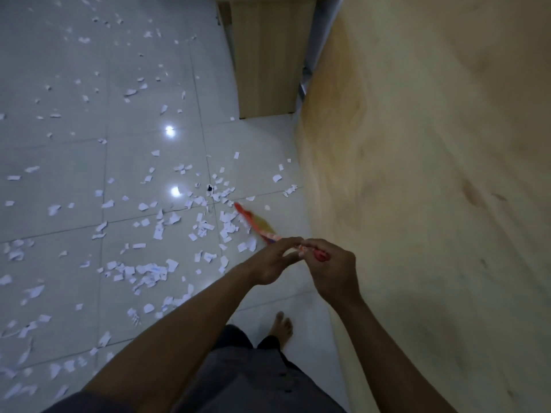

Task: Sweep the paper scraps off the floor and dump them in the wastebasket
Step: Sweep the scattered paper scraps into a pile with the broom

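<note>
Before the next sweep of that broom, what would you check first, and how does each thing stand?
1. Grip on broom: ok; right hand wraps it, left hand pinches it.
2. Broom end reaches paper scraps: ok.
3. Scraps gathered together: not ok; strewn over the floor.
4. Wastebasket nearby: cannot tell; none in view.
5. Bare foot out of broom's path: ok.

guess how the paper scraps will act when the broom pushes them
The paper scraps look thin and small, so probably light and apt to flutter. On the glossy floor tiles they should slide easily, though flat ones may cling.
</note>
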